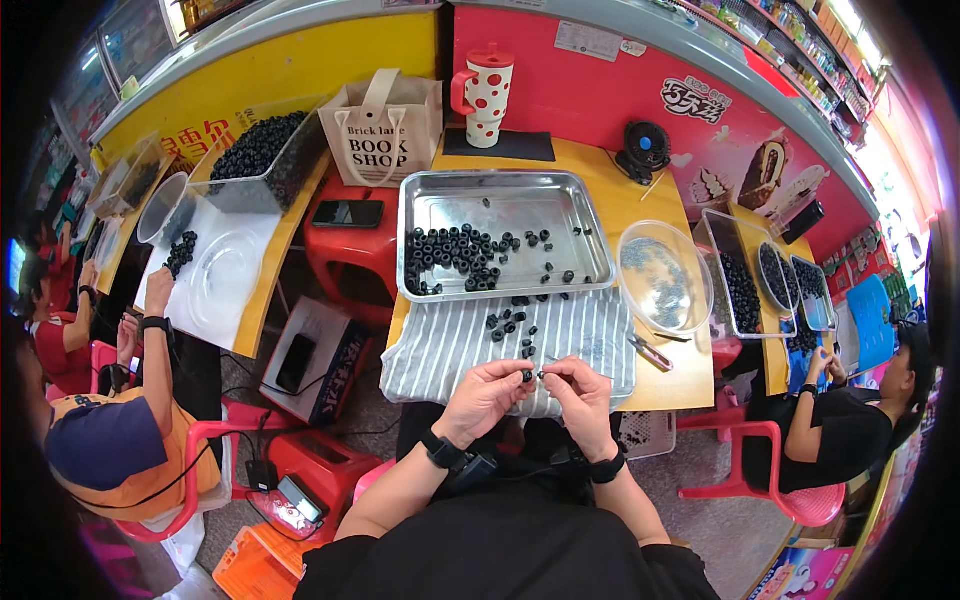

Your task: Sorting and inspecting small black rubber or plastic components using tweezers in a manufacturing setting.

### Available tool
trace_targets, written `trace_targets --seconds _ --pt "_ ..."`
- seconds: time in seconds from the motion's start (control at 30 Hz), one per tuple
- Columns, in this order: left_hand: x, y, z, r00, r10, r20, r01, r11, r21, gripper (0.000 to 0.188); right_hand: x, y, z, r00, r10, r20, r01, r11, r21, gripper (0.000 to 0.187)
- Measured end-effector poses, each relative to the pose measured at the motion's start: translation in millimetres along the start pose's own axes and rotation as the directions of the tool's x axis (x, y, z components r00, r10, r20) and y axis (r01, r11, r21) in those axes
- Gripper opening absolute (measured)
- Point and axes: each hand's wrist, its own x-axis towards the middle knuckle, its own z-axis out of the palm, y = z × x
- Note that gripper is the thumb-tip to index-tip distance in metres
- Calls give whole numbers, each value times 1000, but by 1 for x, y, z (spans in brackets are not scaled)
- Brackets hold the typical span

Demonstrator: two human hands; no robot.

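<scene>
Nearest, the left hand (485, 396) and the right hand (580, 392) meet just above the lap, at the near edge of the striped cloth (450, 345). The left hand's fingertips pinch a small black ring (527, 375); the right hand's fingers are closed on something tiny just beside it, too small to tell what.

The cloth hangs over the near edge of the yellow table (620, 205), with loose black rings (512, 325) scattered on its far half and bare stripes left and right of them. A slim metal tool (650, 352) lies at the cloth's right edge.

Beyond, the steel tray (505, 190) holds a heap of rings (452, 258) at its left end; its far half is mostly bare. A clear round bowl (665, 275) sits just right of the tray, near the table's right edge.

At the far edge stand a white mug with red dots (488, 90) on a dark mat and a small black fan (645, 148). A beige paper bag with dark lettering (382, 125) stands left of the mug. Behind, the wall is yellow on the left and red on the right, with a white rectangular label up high and ice-cream pictures on the red part.

Left of the table, a red stool (345, 240) carries a phone (347, 213).
</scene>
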Motion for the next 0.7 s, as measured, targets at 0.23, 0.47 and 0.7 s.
trace_targets --seconds 0.23,0.47,0.7 --pt "-1 -4 -1 1000 27 9 -27 997 70 25 -2 4 -2 999 -31 35 34 994 -101 2" --pt "-3 -8 -1 999 37 -9 -35 985 167 24 -3 3 -4 998 -31 52 35 996 -83 4" --pt "-4 -6 3 999 28 -36 -22 987 157 25 -6 5 -4 997 6 71 -4 1000 -25 5"
